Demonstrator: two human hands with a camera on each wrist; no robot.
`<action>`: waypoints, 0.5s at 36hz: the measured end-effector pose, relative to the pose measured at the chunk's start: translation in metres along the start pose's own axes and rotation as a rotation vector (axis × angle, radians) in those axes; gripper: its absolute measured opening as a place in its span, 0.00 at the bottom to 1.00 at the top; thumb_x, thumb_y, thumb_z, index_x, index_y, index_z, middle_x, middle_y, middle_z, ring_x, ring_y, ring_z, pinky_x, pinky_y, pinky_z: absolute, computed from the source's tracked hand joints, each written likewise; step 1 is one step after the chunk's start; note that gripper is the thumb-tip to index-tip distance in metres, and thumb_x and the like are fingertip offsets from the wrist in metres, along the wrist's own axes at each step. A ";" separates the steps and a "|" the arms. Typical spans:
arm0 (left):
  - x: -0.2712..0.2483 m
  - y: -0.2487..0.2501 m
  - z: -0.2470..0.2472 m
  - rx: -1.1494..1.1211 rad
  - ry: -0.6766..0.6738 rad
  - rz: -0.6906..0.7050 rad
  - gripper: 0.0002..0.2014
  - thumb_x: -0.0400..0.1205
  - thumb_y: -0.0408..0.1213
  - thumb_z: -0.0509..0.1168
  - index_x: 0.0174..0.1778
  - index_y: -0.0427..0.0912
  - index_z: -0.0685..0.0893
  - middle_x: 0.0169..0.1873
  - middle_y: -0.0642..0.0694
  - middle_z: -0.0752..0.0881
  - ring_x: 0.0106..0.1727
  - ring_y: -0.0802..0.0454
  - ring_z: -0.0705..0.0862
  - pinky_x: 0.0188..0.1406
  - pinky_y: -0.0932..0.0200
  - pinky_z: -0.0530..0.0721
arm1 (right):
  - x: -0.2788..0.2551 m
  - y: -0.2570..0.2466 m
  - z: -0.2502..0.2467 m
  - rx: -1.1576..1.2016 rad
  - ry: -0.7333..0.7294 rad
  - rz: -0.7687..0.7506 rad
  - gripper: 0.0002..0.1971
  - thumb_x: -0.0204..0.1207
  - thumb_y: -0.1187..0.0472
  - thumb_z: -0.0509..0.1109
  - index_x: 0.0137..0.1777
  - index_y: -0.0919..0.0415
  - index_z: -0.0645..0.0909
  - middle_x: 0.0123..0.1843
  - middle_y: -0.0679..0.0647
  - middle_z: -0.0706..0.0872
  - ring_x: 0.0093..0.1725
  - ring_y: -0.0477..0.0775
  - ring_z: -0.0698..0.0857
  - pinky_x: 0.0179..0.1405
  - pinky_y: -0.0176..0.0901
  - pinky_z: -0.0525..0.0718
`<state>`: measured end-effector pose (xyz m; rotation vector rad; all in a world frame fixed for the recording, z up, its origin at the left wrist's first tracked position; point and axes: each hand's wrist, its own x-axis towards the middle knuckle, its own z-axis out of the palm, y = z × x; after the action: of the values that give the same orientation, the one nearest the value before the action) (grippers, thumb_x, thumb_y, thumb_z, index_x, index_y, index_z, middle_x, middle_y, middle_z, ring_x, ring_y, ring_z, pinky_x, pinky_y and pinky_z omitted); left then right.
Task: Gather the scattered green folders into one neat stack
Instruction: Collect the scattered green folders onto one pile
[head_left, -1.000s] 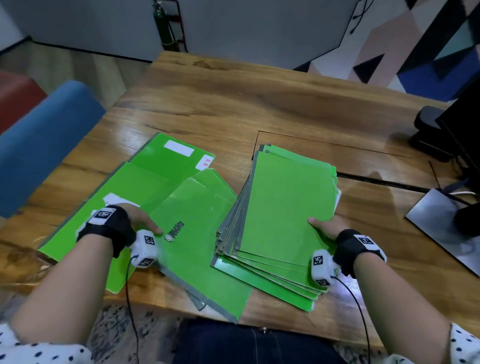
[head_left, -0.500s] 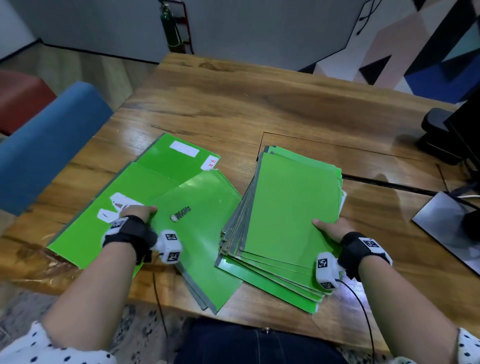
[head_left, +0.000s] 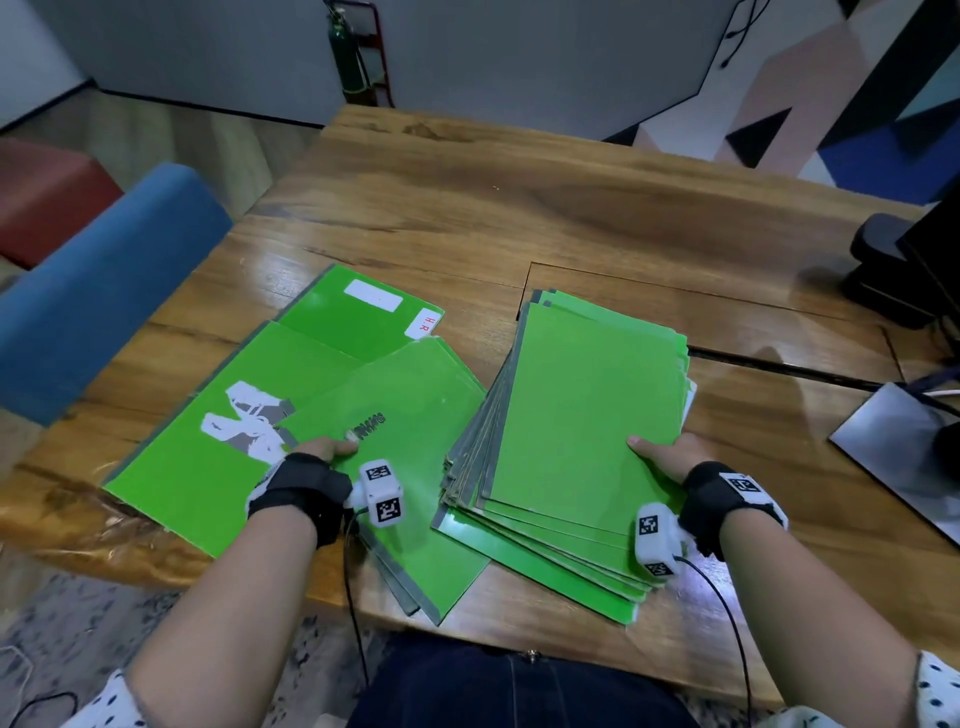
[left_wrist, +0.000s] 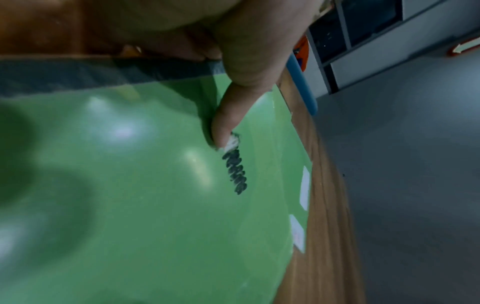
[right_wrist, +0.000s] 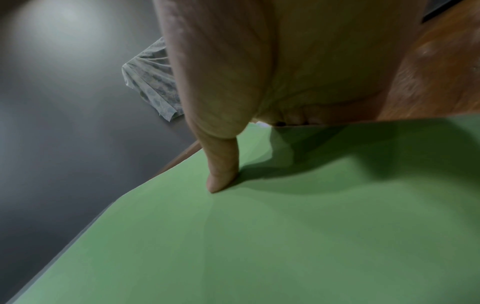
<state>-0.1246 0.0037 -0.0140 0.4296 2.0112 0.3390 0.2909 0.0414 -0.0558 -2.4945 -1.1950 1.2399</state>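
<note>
A tall, fanned stack of green folders (head_left: 587, 415) lies right of centre on the wooden table (head_left: 519, 208). My right hand (head_left: 657, 452) grips its near right edge, thumb (right_wrist: 223, 168) on the top folder (right_wrist: 285, 236) and fingers underneath. To the left, my left hand (head_left: 332, 448) pinches a loose green folder with a dark scribble (head_left: 410, 415); its thumb (left_wrist: 228, 119) presses beside the scribble (left_wrist: 235, 172). Beneath it lie a folder with a torn white label (head_left: 208, 431) and a folder marked "H.R" (head_left: 358, 322).
A blue chair (head_left: 93, 280) stands at the table's left edge. A grey monitor base plate (head_left: 904, 452) and a black stand (head_left: 893, 260) sit at the right. The scribbled folder's near corner overhangs the table's front edge. A fire extinguisher (head_left: 348, 52) stands by the far wall.
My left hand has slid right along with the scribbled folder, toward the stack, uncovering the torn white label on the folder below. My right hand has kept its hold on the stack.
</note>
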 end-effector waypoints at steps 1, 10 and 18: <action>-0.003 0.002 -0.002 0.002 0.023 -0.001 0.28 0.81 0.34 0.66 0.73 0.23 0.68 0.71 0.28 0.72 0.70 0.32 0.75 0.71 0.43 0.73 | -0.001 -0.001 -0.001 -0.003 -0.003 0.006 0.38 0.73 0.44 0.72 0.71 0.74 0.69 0.69 0.68 0.77 0.65 0.65 0.79 0.53 0.48 0.76; -0.076 0.085 0.004 -0.014 0.497 0.502 0.21 0.79 0.36 0.71 0.67 0.35 0.76 0.67 0.37 0.80 0.65 0.38 0.81 0.61 0.47 0.79 | -0.010 -0.007 -0.006 -0.057 -0.027 0.004 0.38 0.76 0.43 0.69 0.72 0.75 0.68 0.71 0.68 0.76 0.66 0.65 0.79 0.51 0.46 0.75; -0.162 0.136 0.015 0.311 0.667 0.998 0.11 0.80 0.35 0.67 0.55 0.42 0.74 0.46 0.39 0.85 0.50 0.37 0.83 0.39 0.54 0.70 | -0.008 -0.006 -0.009 0.000 -0.048 -0.011 0.29 0.72 0.47 0.74 0.62 0.72 0.77 0.60 0.66 0.84 0.52 0.62 0.84 0.49 0.47 0.81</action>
<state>-0.0209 0.0555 0.1632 1.7091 2.3421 0.8622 0.2905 0.0414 -0.0425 -2.4678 -1.2174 1.3050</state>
